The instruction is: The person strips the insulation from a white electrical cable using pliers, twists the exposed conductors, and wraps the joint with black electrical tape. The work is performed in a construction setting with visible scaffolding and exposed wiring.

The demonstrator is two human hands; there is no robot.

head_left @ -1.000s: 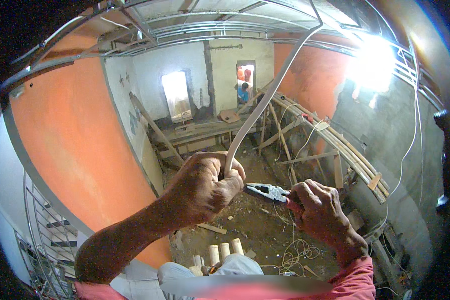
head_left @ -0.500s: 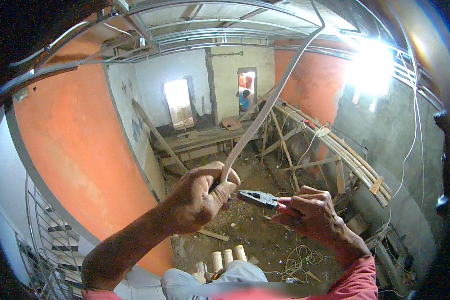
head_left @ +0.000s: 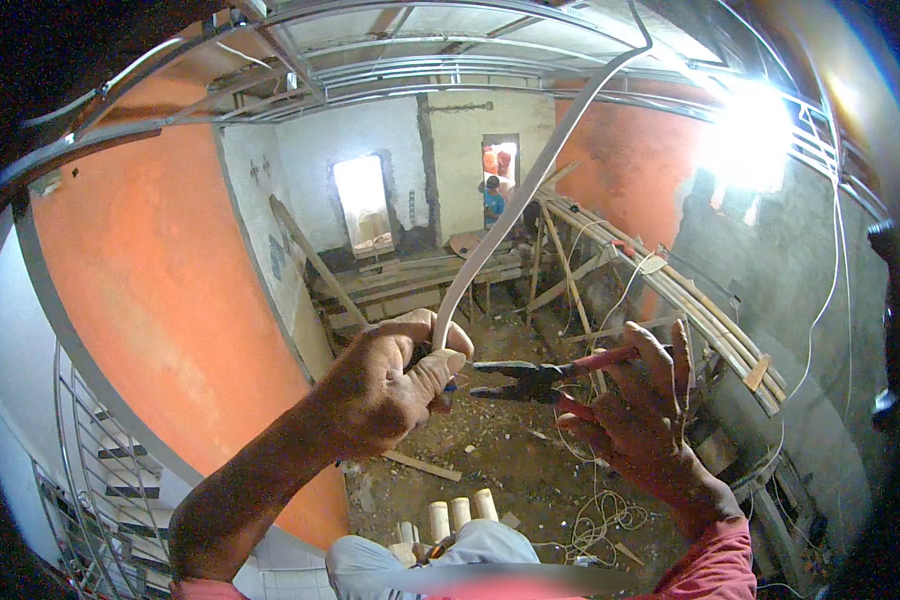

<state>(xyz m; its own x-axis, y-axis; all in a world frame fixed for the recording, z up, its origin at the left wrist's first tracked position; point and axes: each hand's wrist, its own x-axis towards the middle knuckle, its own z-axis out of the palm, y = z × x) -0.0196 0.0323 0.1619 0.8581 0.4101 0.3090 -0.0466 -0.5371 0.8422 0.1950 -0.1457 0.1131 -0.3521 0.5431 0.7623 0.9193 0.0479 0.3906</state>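
A flat pale grey cable (head_left: 517, 205) hangs from the ceiling framing and runs down into my left hand (head_left: 390, 388). My left fingers are closed around its lower part, and a small dark and bluish end pokes out by the thumb. Just to the right, a pair of pliers (head_left: 527, 382) with red handles points its spread jaws at the cable end, a small gap apart from it. My right hand (head_left: 642, 402) holds the handles, with the upper fingers partly stretched out and the thumb on the lower handle.
Metal ceiling framing (head_left: 400, 82) crosses overhead beside a bright lamp (head_left: 748, 135). Bamboo poles (head_left: 690, 300) rest on wooden supports at right. Below lie a tangled wire (head_left: 610, 520) and debris. An orange wall (head_left: 140, 300) and stair railing (head_left: 70, 450) stand left. Another person (head_left: 493, 195) shows through the far opening.
The pliers' jaws and handles have spread apart, and my right fingers have stretched outward. My left hand has shifted slightly left, still holding the cable.
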